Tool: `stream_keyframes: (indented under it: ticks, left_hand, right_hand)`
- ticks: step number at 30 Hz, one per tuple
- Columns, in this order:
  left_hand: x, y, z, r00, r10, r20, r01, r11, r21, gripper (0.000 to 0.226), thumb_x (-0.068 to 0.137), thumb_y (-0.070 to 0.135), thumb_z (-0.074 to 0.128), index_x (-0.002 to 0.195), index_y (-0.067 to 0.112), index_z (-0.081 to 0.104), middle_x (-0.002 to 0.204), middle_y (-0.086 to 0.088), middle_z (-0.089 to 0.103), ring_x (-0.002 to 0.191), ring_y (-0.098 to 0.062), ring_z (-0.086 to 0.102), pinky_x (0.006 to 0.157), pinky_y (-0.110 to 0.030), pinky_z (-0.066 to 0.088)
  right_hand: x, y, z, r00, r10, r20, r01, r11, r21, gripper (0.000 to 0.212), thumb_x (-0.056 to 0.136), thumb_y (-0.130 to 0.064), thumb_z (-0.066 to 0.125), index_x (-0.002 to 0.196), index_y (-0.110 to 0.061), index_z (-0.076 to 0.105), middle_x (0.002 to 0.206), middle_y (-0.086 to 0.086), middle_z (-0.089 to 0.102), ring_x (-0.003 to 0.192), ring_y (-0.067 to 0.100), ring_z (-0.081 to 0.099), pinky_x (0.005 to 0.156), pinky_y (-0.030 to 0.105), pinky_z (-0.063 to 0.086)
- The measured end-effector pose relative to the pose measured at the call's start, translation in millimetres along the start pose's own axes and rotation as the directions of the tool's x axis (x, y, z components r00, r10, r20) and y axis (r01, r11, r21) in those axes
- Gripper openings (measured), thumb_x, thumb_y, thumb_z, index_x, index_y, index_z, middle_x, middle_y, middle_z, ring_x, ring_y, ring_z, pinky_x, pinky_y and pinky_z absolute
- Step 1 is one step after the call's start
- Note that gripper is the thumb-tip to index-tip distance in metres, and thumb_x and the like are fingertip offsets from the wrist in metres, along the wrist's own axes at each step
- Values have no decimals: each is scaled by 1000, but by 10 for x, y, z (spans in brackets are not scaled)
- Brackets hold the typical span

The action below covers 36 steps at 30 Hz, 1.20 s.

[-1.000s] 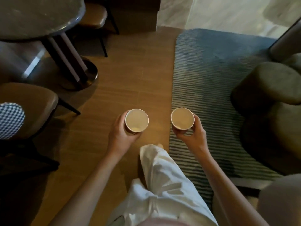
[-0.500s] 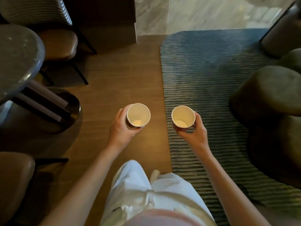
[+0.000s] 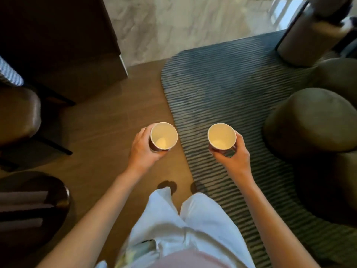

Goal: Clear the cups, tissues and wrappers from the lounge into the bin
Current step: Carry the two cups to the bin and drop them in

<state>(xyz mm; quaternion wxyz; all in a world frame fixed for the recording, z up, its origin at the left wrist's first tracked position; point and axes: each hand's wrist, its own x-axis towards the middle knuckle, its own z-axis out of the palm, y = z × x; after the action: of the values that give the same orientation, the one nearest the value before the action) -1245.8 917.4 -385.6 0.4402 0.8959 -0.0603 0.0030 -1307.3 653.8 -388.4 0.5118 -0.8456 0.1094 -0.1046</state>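
My left hand [image 3: 142, 151] grips a paper cup [image 3: 163, 135] from its side, held upright over the wooden floor. My right hand [image 3: 232, 158] grips a second paper cup [image 3: 221, 136] the same way, above the edge of the striped rug. Both cups are white inside and look empty, with dark outer walls mostly hidden by my fingers. No bin, tissue or wrapper is in view.
A grey striped rug [image 3: 222, 89] covers the floor on the right, with round olive poufs [image 3: 313, 118] on it. A brown chair [image 3: 17, 115] and a round table base [image 3: 38, 192] stand at the left. A dark cabinet [image 3: 61, 41] is ahead left, marble floor [image 3: 183, 22] beyond.
I have walked forward: the table and chairs slid back and left, and the dark cabinet and marble floor came closer. Both hands kept hold of their cups.
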Motion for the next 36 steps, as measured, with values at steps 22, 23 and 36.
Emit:
stream_keyframes:
  ticks: [22, 23, 36]
  left_hand:
    - [5329, 1181, 1679, 960, 157, 232, -146, 987, -64, 76, 60, 29, 88, 126, 22, 52, 121, 5, 55, 113, -18, 52, 94, -33, 44]
    - [5508, 1212, 1761, 959, 152, 238, -138, 988, -74, 75, 60, 34, 88, 125, 23, 52, 120, 5, 55, 112, -18, 52, 93, -33, 44]
    - [8809, 1687, 2886, 925, 273, 264, -272, 961, -43, 77, 60, 21, 88, 127, 8, 53, 122, -13, 58, 111, -32, 55, 90, -45, 49]
  right_hand:
    - [5054, 715, -822, 972, 49, -228, -50, 999, 2, 70, 70, -18, 83, 129, -7, 47, 123, -2, 56, 113, 7, 55, 94, 31, 51]
    - [5226, 745, -837, 971, 63, -229, -65, 998, 0, 71, 70, -19, 84, 130, -8, 47, 122, -2, 57, 113, 6, 56, 94, 31, 51]
    - [8338, 1146, -1096, 957, 97, -273, -122, 990, -74, 72, 69, -16, 84, 130, -6, 46, 123, 5, 57, 109, 5, 55, 91, 22, 50]
